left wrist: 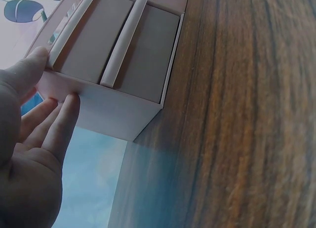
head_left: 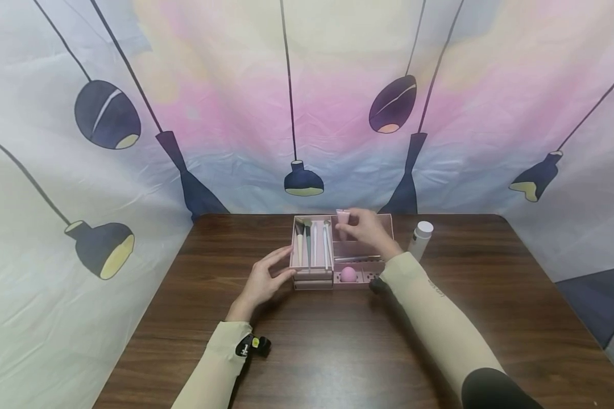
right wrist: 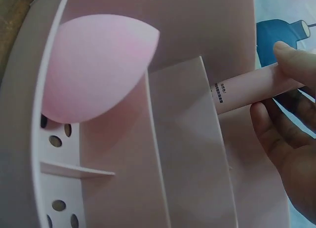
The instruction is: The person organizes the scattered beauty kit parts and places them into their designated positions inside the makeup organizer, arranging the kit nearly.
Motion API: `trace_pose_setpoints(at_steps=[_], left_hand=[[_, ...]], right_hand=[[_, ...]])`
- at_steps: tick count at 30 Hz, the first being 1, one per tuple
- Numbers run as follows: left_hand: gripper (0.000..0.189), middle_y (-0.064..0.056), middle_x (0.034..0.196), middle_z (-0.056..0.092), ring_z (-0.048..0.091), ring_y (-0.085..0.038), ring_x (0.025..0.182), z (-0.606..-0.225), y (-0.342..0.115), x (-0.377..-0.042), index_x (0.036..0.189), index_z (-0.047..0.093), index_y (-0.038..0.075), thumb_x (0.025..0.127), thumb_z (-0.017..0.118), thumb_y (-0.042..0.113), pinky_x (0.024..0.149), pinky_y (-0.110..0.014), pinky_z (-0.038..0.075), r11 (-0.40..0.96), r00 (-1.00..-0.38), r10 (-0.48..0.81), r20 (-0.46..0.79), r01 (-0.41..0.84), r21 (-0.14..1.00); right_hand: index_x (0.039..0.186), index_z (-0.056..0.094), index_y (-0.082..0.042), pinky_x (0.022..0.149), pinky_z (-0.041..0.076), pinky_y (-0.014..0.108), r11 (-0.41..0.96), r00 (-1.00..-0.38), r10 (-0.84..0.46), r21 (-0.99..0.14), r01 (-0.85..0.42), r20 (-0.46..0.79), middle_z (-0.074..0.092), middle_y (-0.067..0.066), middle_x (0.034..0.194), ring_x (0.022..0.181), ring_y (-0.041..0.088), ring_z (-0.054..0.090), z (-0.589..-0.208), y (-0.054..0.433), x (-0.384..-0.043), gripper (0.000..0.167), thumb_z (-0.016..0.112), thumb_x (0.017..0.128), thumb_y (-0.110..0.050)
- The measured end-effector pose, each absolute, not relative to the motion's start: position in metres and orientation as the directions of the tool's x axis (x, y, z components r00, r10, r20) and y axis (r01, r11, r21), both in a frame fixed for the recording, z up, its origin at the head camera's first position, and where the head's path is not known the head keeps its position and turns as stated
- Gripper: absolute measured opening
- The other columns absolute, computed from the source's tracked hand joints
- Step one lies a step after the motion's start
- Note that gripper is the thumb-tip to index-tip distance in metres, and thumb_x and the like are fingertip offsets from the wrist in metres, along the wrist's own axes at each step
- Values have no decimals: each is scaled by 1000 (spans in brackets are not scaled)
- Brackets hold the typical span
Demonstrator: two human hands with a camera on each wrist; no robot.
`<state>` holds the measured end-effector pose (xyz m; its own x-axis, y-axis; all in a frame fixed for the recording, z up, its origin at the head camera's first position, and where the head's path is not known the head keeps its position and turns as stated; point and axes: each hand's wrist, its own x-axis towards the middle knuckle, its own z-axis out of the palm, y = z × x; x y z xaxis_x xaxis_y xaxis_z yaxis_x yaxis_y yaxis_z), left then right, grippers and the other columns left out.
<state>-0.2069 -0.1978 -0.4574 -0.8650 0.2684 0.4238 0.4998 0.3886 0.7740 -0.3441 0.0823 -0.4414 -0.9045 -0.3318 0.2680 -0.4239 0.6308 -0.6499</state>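
Observation:
A pink cosmetics organizer (head_left: 313,284) with drawers stands on the wooden table. My left hand (head_left: 262,279) is at its left side. In the left wrist view the straight fingers (left wrist: 66,122) touch the side wall, and the thumb lies at the edge of a drawer front (left wrist: 140,65). Between thumb and fingers my right hand (head_left: 366,228) pinches a small pink squeeze tube (head_left: 343,217), upright over the rear right compartment. The right wrist view shows the tube (right wrist: 247,92) partly behind a divider (right wrist: 190,119), its lower end hidden. A pink makeup sponge (head_left: 348,275) sits in a front compartment.
Several makeup brushes (head_left: 308,244) lie in the organizer's upper left tray. A slender stick-like item (head_left: 358,259) lies across a middle right compartment. Beside my right forearm stands a white capped bottle (head_left: 420,238). A patterned curtain (head_left: 332,142) hangs behind the table.

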Motion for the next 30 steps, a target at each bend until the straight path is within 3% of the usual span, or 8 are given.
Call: trace_pose_setpoints(at_steps=[3, 5, 11, 19, 24, 30], left_hand=[[52, -26, 136, 54, 53, -39, 126, -457, -197, -206, 132, 54, -9, 84, 72, -3, 92, -26, 53, 397, -860, 270, 432, 509, 764], [51, -26, 136, 54, 54, -38, 125, -457, -196, -206, 132, 55, -9, 84, 72, -3, 93, -27, 53, 413, -854, 269, 445, 520, 748], [51, -25, 135, 55, 54, -37, 125, -455, -196, -204, 132, 56, -7, 84, 72, -2, 95, -31, 52, 443, -851, 264, 453, 524, 727], [51, -24, 136, 55, 54, -37, 125, -456, -196, -204, 133, 56, -6, 85, 72, -1, 95, -32, 52, 446, -858, 262, 442, 514, 733], [51, -24, 136, 55, 54, -37, 126, -457, -197, -205, 133, 55, -5, 85, 72, -1, 94, -35, 53, 435, -864, 260, 431, 503, 747], [51, -24, 137, 54, 54, -37, 126, -458, -197, -205, 134, 55, -5, 85, 72, -1, 92, -29, 54, 430, -867, 260, 426, 499, 752]], right_hand=[[91, 69, -11, 84, 53, 44, 635, -911, -331, -656, -408, 247, 72, 10, 103, 90, 28, 64, -443, 80, -344, 28, 76, 84, -37], [95, 70, -10, 84, 53, 44, 639, -912, -331, -653, -407, 244, 72, 11, 101, 90, 28, 64, -444, 79, -344, 29, 76, 84, -37], [122, 67, -9, 98, 49, 50, 661, -917, -326, -637, -396, 232, 69, 16, 117, 111, 36, 63, -446, 75, -345, 46, 75, 85, -36], [126, 64, -7, 106, 44, 51, 662, -927, -304, -651, -372, 220, 64, 16, 128, 123, 37, 56, -449, 73, -347, 47, 72, 88, -35], [124, 64, -7, 96, 51, 47, 639, -930, -278, -677, -365, 240, 70, 14, 115, 108, 32, 64, -449, 73, -347, 46, 73, 88, -34], [116, 67, -9, 87, 56, 41, 575, -928, -258, -730, -370, 267, 73, 9, 104, 95, 26, 70, -451, 77, -348, 36, 75, 87, -29]])
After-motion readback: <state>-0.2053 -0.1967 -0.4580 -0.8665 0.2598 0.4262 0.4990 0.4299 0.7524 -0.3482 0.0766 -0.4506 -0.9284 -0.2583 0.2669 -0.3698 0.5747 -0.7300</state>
